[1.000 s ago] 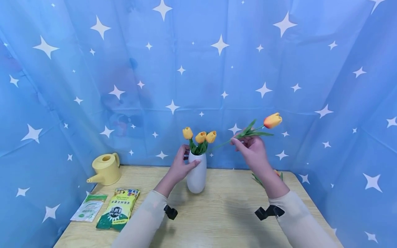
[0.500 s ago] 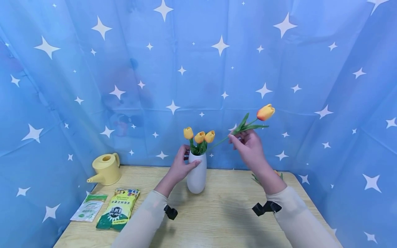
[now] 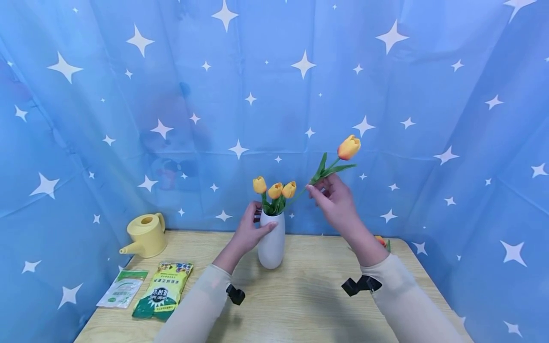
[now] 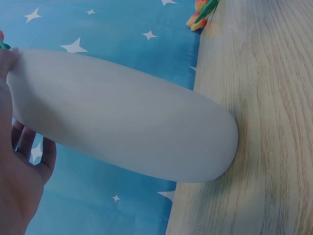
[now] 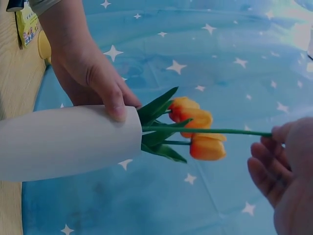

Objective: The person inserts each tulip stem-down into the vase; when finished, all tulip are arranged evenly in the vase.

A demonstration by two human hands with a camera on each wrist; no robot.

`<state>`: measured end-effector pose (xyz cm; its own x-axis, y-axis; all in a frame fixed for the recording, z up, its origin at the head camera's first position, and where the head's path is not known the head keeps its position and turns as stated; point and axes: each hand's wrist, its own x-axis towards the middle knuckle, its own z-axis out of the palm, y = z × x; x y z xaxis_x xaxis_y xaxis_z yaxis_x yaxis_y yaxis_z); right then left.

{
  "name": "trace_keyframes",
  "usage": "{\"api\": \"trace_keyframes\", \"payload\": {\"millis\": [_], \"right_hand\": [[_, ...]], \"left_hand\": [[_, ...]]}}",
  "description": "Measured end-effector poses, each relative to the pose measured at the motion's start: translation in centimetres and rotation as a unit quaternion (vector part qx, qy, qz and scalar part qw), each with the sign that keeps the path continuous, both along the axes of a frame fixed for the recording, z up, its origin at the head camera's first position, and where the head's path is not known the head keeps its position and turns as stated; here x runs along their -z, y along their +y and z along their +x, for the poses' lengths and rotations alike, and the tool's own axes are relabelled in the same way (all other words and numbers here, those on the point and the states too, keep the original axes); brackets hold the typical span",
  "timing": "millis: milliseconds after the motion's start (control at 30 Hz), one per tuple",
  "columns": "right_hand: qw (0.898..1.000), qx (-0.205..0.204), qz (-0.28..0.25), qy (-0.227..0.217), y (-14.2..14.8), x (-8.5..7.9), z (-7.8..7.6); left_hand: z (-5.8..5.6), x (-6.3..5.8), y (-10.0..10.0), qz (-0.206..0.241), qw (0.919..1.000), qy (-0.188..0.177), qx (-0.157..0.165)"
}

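Observation:
A white vase [image 3: 272, 243] stands on the table, and my left hand [image 3: 250, 229] grips it near the rim, thumb across the front. Three yellow-orange tulips [image 3: 275, 191] with green leaves rise from its mouth. To the right of the vase, my right hand [image 3: 336, 202] pinches the stem of another tulip [image 3: 349, 147], which leans up and right. In the right wrist view this tulip's green stem [image 5: 210, 131] runs from the fingertips to the vase mouth, its lower end hidden there. The left wrist view shows the vase [image 4: 127, 112] close up with its base at the table.
A yellow watering can [image 3: 147, 236] stands at the table's back left. In front of it lie a yellow-green bag [image 3: 165, 290] and a smaller white-green packet [image 3: 123, 288]. At the back right, another tulip [image 3: 381, 240] is partly hidden behind my right forearm. A blue star-patterned curtain [image 3: 274, 119] hangs behind.
My right hand has moved left toward the vase, and the held tulip has swung more upright, its bloom going up and left. My left hand stays on the vase.

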<state>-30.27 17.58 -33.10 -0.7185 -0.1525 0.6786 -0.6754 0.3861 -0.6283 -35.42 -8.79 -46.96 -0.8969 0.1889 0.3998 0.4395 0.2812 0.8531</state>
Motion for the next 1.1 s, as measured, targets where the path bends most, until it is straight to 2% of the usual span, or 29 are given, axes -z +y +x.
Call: {"api": "trace_keyframes", "payload": {"millis": [500,833,1100], "right_hand": [[0.995,0.007,0.101,-0.006,-2.2,0.8,0.1],[0.99,0.01,0.126,-0.059,-3.6,1.6,-0.3],[0.992,-0.012,0.112,-0.062,-3.9,2.2,-0.3]], "left_hand": [[0.0,0.3,-0.1,0.001,1.0,0.008,0.004],[0.0,0.2,-0.1,0.013,0.9997,0.015,0.014],[-0.2,0.1,0.0,0.02,0.9994,0.017,0.02]]}}
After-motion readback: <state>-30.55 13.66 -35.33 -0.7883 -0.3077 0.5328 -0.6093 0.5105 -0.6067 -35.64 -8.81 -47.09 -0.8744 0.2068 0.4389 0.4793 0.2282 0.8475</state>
